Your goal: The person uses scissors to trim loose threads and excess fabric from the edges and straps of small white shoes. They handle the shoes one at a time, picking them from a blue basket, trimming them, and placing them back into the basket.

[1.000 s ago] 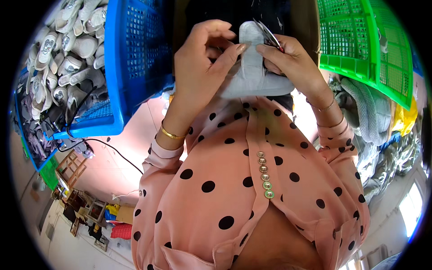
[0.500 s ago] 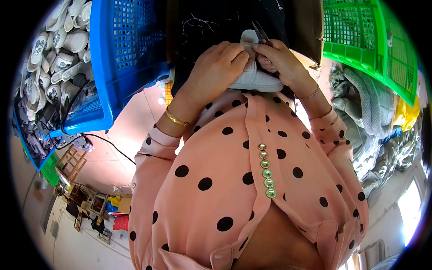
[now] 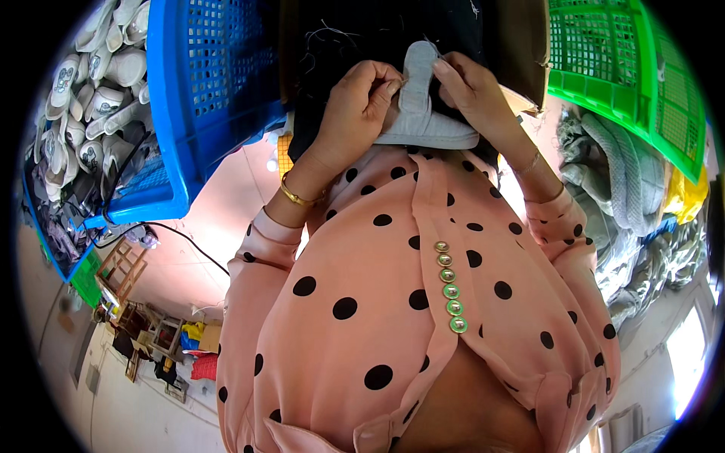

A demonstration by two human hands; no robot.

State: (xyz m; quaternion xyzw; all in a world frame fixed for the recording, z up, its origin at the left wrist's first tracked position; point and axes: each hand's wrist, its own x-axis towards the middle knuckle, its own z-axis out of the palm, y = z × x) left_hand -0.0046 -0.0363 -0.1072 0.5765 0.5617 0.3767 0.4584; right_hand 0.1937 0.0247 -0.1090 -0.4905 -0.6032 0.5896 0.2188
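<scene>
A pale grey-white cloth shoe (image 3: 434,130) lies on my lap, its sole edge toward my belly and its long tongue-like flap standing up away from me. At the flap's left edge, my left hand (image 3: 358,102) is closed, thumb and forefinger pinched together; what is between them is too small to make out. My right hand (image 3: 477,94) is curled by the flap's right edge, near its tip. Only a thin dark bit shows beside its fingertips, where the scissors were visible earlier; the hand hides the rest.
Dark cloth with loose thread ends (image 3: 332,34) covers my lap. A blue plastic crate (image 3: 170,113) stands at left, beside a heap of pale shoes (image 3: 106,98). At right are a green crate (image 3: 604,83) and piled grey shoe pieces (image 3: 623,174). Brown cardboard (image 3: 521,45) borders the lap.
My left hand has drawn back left from the flap, uncovering it. My right hand has turned and moved slightly right and away from me; the scissor blades no longer show clearly.
</scene>
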